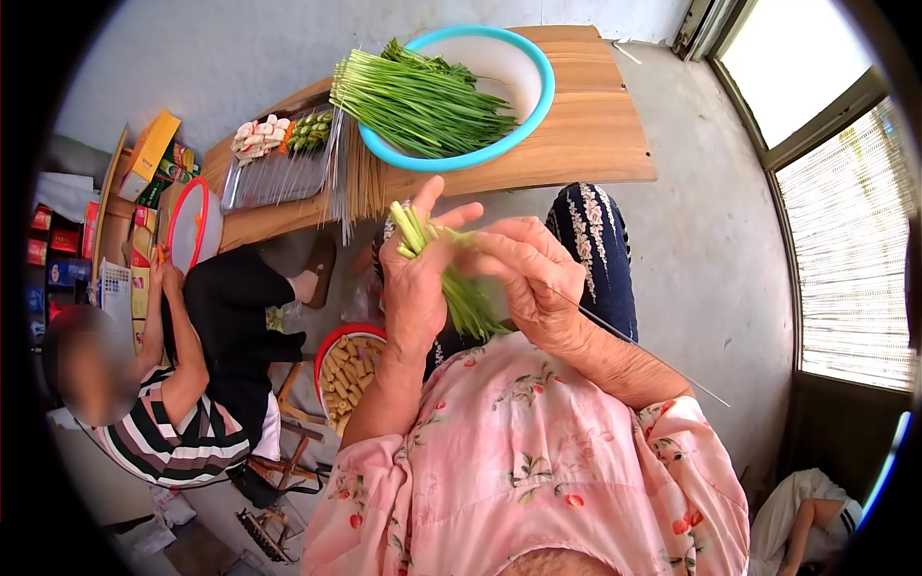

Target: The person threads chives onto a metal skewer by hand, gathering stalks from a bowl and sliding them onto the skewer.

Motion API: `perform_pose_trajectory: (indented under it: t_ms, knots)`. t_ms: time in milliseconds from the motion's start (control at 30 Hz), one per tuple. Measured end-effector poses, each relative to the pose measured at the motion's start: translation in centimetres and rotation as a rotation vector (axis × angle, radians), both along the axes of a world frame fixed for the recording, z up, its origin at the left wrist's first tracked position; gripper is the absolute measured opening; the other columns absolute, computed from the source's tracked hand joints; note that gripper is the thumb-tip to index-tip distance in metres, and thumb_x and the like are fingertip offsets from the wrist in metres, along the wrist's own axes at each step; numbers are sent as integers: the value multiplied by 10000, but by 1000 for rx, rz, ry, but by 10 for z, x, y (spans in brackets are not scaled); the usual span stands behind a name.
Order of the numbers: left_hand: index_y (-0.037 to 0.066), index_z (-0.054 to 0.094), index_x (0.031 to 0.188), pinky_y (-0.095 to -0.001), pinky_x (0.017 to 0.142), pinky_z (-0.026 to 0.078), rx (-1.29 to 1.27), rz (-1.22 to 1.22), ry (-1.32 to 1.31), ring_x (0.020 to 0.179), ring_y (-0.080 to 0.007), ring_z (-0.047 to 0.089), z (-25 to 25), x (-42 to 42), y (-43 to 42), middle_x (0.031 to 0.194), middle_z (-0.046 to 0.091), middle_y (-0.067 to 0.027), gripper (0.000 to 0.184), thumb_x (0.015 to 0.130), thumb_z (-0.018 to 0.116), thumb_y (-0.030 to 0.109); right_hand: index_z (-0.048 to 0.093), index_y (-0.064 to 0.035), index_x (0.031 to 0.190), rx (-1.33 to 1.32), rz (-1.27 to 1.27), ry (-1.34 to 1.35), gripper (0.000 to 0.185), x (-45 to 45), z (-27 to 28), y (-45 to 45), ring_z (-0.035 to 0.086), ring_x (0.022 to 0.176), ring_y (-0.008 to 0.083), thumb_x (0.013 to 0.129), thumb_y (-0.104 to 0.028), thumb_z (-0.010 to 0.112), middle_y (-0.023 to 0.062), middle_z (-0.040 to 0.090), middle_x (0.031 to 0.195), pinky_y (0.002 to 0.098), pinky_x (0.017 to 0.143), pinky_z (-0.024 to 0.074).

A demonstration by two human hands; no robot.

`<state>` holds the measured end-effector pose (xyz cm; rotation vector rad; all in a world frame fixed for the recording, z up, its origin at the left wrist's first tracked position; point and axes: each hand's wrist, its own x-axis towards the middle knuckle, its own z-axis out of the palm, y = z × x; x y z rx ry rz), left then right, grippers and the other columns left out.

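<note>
My left hand [418,278] is closed around a small bunch of green stalks [468,305], with some of its fingers stretched out. The pale cut ends stick out above the thumb, and the leafy part hangs down over my lap. My right hand [533,278] pinches a thin skewer [663,360] that slants down to the right past the forearm. Its fingertips meet the stalks beside my left thumb. Beyond the hands, a blue-rimmed basin [536,96] holds a large heap of long green stalks [423,106].
On the wooden table [600,125] are a metal tray [279,180] of skewered food and a bundle of bare skewers [363,178]. A red-rimmed bowl [351,379] of tan pieces stands low left. Another person [182,403] sits at left beside a red-rimmed basin [197,226]. Part of someone shows lower right.
</note>
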<state>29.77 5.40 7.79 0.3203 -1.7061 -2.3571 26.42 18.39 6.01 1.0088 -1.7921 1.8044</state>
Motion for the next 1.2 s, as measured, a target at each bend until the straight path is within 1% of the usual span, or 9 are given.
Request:
perform_pose_trajectory:
  t_ms: [133, 200, 267, 400, 467, 600, 733, 867, 1200]
  knots:
    - [-42, 348, 1325, -229, 681, 489, -38, -11, -14, 825, -143, 603, 3, 2, 8, 1049, 615, -168, 530, 811, 473, -21, 628, 13, 969, 1, -3, -10, 195, 1, -1, -5, 563, 723, 192, 804, -89, 643, 107, 609, 890, 277, 602, 475]
    - [-7, 342, 1347, -237, 840, 436, -58, -148, 33, 938, -107, 557, -3, 2, 3, 1092, 604, -112, 556, 831, 548, 7, 624, 20, 980, -75, 27, -136, 175, 1, -1, -8, 546, 702, 144, 841, -85, 610, 107, 611, 918, 236, 539, 455]
    - [-4, 313, 1362, -247, 770, 468, -67, -215, 28, 883, -123, 575, -6, -5, -4, 1112, 585, -100, 585, 823, 539, -9, 621, 23, 986, -93, 4, -188, 171, -6, -5, -12, 539, 698, 129, 853, -82, 598, 109, 611, 934, 219, 520, 446]
    - [-6, 245, 1384, -288, 598, 498, 36, -264, 69, 792, -199, 619, 21, -29, -9, 1138, 564, -144, 626, 811, 495, -31, 635, 27, 962, -283, 26, -472, 178, -31, 13, -17, 559, 709, 104, 883, -120, 576, 83, 632, 904, 212, 570, 464]
    - [-35, 213, 1380, -293, 618, 507, 147, -277, 143, 808, -235, 632, 32, -42, -18, 1169, 546, -181, 638, 818, 509, 20, 641, 19, 962, -588, 133, -684, 219, -39, 27, -23, 566, 718, 92, 875, -178, 601, 60, 652, 877, 217, 649, 474]
    - [-86, 191, 1354, -326, 677, 533, 233, -165, 148, 793, -274, 634, 47, -63, -36, 1127, 561, -229, 674, 837, 566, 128, 638, 6, 955, -618, 120, -768, 244, -65, 41, -30, 581, 727, 104, 863, -219, 620, 56, 652, 854, 241, 671, 482]
    - [-110, 377, 1243, -292, 614, 516, 103, -55, 110, 742, -232, 637, 53, -91, -51, 968, 624, -201, 554, 829, 603, 181, 634, -11, 935, -673, 118, -754, 247, -96, 51, -38, 554, 695, 92, 897, -245, 564, 26, 631, 810, 223, 648, 456]
    - [-46, 583, 1041, -213, 421, 352, -166, -3, 105, 463, -68, 443, 53, -131, -72, 745, 634, -86, 334, 805, 650, 180, 628, -8, 926, -607, 230, -743, 240, -144, 65, -38, 565, 694, 96, 902, -236, 556, 34, 632, 818, 235, 638, 467]
    - [5, 642, 891, -207, 414, 292, 190, 137, 129, 457, -65, 407, 0, -234, -75, 676, 580, 5, 176, 788, 666, 146, 619, 23, 940, -586, 312, -891, 225, -238, 10, -89, 560, 693, 90, 861, -187, 621, 50, 638, 797, 223, 630, 461]
